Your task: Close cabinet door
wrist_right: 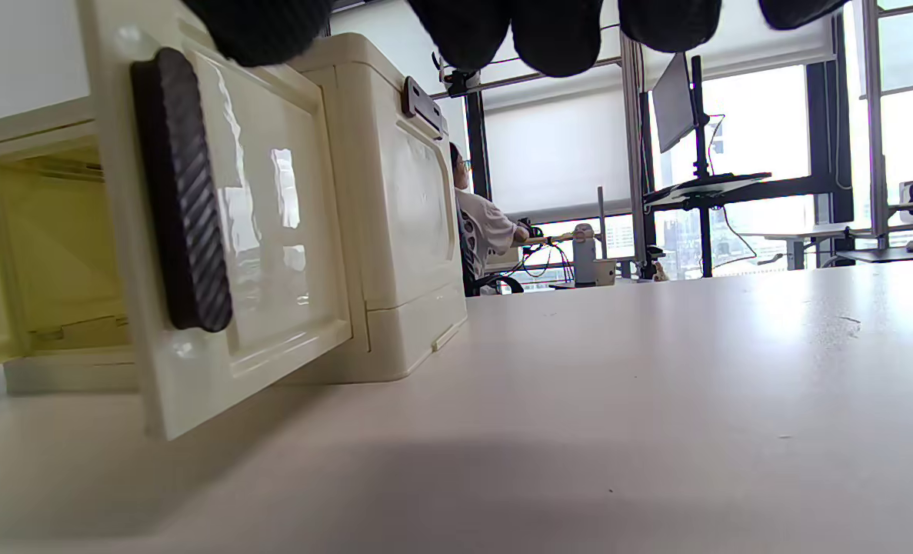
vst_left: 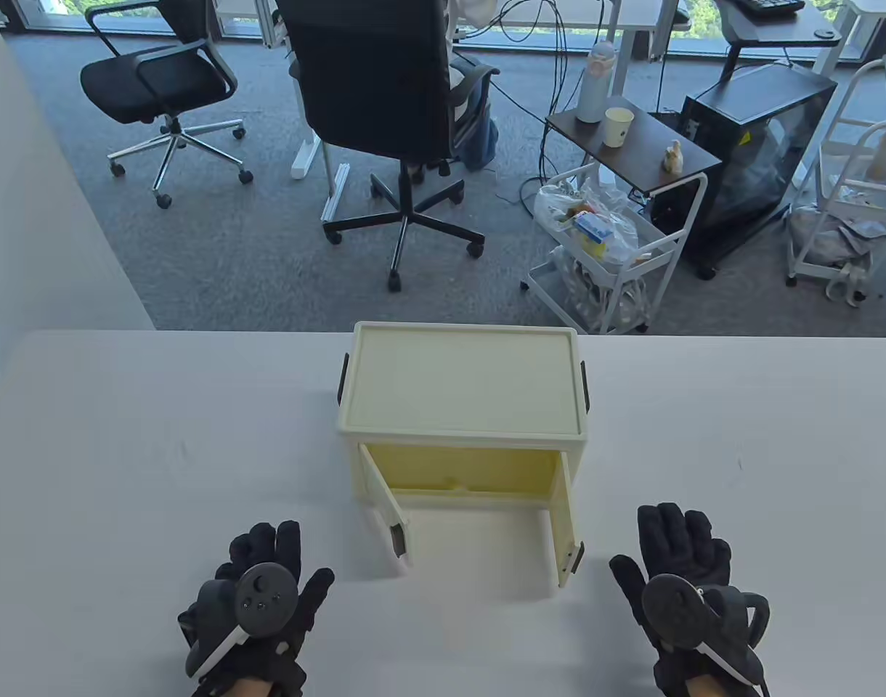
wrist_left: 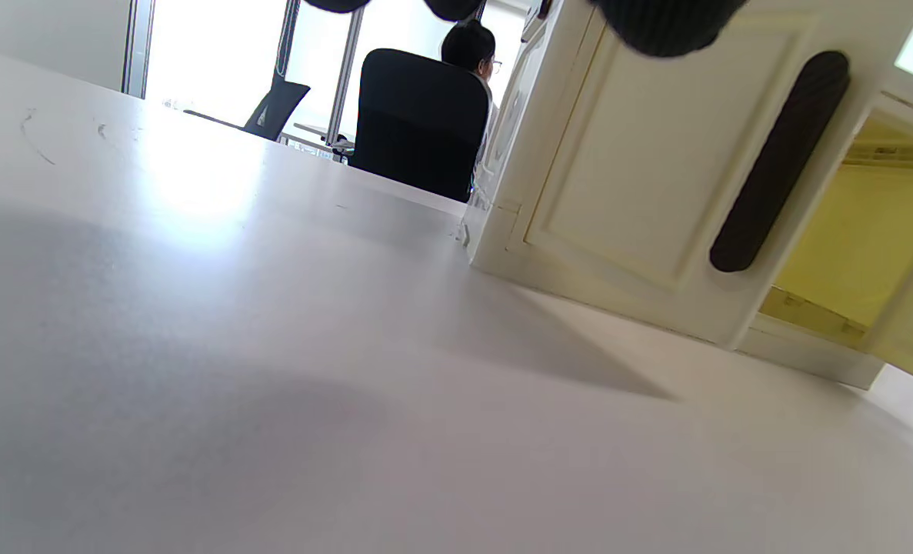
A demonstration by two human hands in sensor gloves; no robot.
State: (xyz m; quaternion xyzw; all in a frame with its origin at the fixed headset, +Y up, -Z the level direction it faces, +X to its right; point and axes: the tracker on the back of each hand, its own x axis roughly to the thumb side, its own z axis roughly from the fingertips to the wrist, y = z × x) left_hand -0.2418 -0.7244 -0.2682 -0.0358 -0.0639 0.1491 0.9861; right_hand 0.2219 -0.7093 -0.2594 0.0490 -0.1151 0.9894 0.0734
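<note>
A small cream cabinet stands on the white table with both front doors swung open toward me. The left door has a dark handle. The right door has a dark ribbed handle. The yellow inside looks bare. My left hand lies flat on the table, left of the left door, fingers spread, holding nothing. My right hand lies flat to the right of the right door, holding nothing. Neither hand touches a door.
The table's far edge runs just behind the cabinet. Beyond it are office chairs, a white cart and desks on the floor. A white wall panel stands at the far left.
</note>
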